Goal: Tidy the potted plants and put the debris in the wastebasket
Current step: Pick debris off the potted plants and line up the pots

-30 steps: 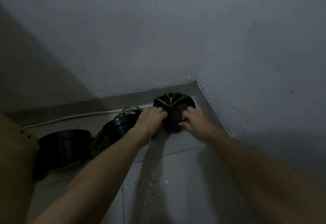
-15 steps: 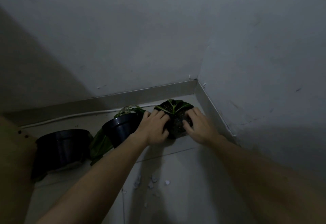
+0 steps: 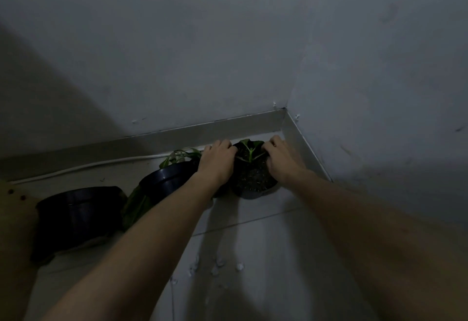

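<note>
A small black potted plant [image 3: 253, 181] with dark soil and green leaves stands in the floor corner. My left hand [image 3: 217, 161] grips its left rim and my right hand [image 3: 282, 160] grips its right rim, fingers curled over the far edge by the leaves. Left of it stands a second black pot [image 3: 167, 181] with thin green leaves, and further left a larger dark pot [image 3: 76, 212]. Small white debris bits [image 3: 217, 265] lie scattered on the floor tiles below my arms. No wastebasket is in view.
Two grey walls meet at the corner [image 3: 286, 108] with a pale skirting. A white cable [image 3: 101, 165] runs along the back wall's foot. A yellowish-brown object [image 3: 12, 219] fills the left edge. The light is dim.
Both hands slid from the near side of the corner pot to its far rim, close to the wall. The pot's soil now shows between my wrists.
</note>
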`<state>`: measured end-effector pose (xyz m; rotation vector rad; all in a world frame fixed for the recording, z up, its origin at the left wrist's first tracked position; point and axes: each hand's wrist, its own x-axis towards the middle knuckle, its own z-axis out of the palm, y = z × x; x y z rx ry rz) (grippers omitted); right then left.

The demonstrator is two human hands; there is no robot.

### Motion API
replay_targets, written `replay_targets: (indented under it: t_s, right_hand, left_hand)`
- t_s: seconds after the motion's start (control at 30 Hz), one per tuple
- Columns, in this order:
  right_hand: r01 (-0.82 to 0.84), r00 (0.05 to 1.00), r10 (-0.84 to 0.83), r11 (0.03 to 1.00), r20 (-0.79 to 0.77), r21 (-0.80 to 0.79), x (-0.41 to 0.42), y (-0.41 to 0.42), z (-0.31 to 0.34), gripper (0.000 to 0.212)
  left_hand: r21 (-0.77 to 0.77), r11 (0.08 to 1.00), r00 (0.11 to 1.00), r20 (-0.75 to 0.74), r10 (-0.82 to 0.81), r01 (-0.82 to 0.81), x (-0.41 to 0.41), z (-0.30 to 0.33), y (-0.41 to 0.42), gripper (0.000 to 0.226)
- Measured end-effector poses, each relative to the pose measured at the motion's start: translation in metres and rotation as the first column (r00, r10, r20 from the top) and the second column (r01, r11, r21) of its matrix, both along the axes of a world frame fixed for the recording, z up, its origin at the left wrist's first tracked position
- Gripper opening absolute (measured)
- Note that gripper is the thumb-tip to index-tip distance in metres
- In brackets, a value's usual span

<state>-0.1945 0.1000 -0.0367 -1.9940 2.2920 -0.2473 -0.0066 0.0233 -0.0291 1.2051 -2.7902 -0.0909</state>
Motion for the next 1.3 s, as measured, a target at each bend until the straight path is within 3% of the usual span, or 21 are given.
replay_targets:
  t_s: [0.43, 0.63, 0.73, 0.87, 1.03, 1.17, 1.3]
  right_hand:
    - [-0.023, 1.000, 0.023, 0.996, -0.002, -0.088, -0.010, 0.012, 0.016, 0.020]
    - [0.048, 0.999, -0.048, 0.996, 0.008, -0.070, -0.007, 0.027, 0.015, 0.020]
    - [0.110, 0.993, -0.104, 0.989, 0.063, -0.096, -0.004, 0.026, 0.016, 0.024]
    - [0.155, 0.978, -0.141, 0.984, 0.151, -0.088, -0.004, 0.005, 0.023, 0.028]
    - [0.111, 0.987, -0.114, 0.993, 0.110, 0.034, 0.001, -0.014, 0.023, 0.040]
    - [0.041, 0.998, -0.046, 0.994, 0.044, 0.105, 0.002, -0.015, 0.020, 0.037]
    - [0.111, 0.994, -0.112, 0.992, 0.011, 0.066, 0.002, -0.015, 0.021, 0.029]
  left_hand:
    - [-0.039, 0.997, 0.998, -0.021, -0.067, 0.066, 0.011, 0.019, 0.002, 0.025]
    - [-0.065, 0.993, 0.991, 0.094, -0.090, 0.096, 0.017, 0.015, 0.010, 0.021]
    - [-0.053, 0.997, 0.998, 0.027, -0.049, 0.050, 0.016, 0.015, 0.009, 0.030]
    - [-0.025, 1.000, 0.999, -0.029, -0.018, 0.018, 0.004, 0.027, 0.002, 0.024]
    - [0.055, 0.996, 0.996, 0.050, -0.070, 0.067, -0.022, 0.036, -0.001, 0.047]
    - [0.005, 0.996, 0.979, 0.180, -0.094, 0.094, -0.031, 0.030, 0.001, 0.038]
    - [-0.072, 0.996, 0.984, 0.174, -0.036, 0.049, -0.032, 0.027, 0.002, 0.038]
